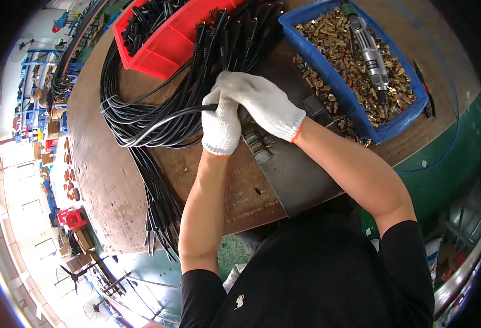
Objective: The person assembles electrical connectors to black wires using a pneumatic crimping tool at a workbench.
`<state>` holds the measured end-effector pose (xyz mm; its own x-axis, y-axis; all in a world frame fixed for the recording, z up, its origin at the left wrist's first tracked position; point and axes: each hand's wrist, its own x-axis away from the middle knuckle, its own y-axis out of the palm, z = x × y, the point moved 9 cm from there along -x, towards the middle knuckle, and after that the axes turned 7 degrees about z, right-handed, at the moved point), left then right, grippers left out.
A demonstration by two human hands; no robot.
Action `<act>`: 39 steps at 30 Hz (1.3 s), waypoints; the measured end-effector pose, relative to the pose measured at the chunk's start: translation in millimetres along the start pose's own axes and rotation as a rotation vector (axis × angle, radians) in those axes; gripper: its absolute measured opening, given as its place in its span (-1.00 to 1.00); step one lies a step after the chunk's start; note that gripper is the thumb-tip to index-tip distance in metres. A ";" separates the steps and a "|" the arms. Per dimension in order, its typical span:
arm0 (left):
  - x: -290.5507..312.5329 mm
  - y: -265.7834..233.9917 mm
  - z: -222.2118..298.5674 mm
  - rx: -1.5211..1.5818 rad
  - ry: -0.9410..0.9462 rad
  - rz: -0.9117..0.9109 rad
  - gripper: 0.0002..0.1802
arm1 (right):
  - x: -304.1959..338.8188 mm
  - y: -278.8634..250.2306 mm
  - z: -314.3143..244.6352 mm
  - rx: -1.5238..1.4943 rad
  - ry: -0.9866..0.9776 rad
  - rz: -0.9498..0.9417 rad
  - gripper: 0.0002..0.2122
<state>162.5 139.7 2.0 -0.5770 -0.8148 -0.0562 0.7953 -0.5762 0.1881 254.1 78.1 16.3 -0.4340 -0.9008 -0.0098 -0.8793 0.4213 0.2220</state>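
Observation:
Both hands wear white knitted gloves with orange cuffs and meet over the middle of the table. My left hand (222,124) is closed around a black cable (183,114), which runs out of the fist to the left. My right hand (267,104) lies across the top of the left one, fingers bent and pressed together; whatever its fingertips hold is hidden. A looped bundle of black cables (121,121) lies to the left of the hands. Beyond them, cable ends with black sleeves (213,41) fan out beside a red bin.
The red bin (161,63) holds black parts. At the right, a blue bin (336,90) is heaped with brass fittings (328,46), a grey power tool (369,54) on top. Loose fittings (320,87) and a dark metal plate (295,169) lie on the brown table (98,180).

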 end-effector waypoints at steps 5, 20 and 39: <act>8.9 7.5 0.6 -0.068 -0.040 0.031 -0.70 | 6.1 -4.3 -1.3 0.145 0.013 0.103 -0.53; 91.9 -38.0 25.9 0.102 -0.216 0.357 -0.33 | 57.3 -38.5 -6.9 -0.137 0.104 0.137 -0.66; 151.0 4.4 -8.4 1.089 -0.561 0.228 -0.34 | 139.1 66.0 -82.4 0.652 -0.605 -0.138 -0.62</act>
<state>80.4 13.7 -13.9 -0.6590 -0.5953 0.4597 0.4744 0.1453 0.8682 151.8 -28.1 109.9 -0.1833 -0.8161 -0.5481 -0.7877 0.4555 -0.4147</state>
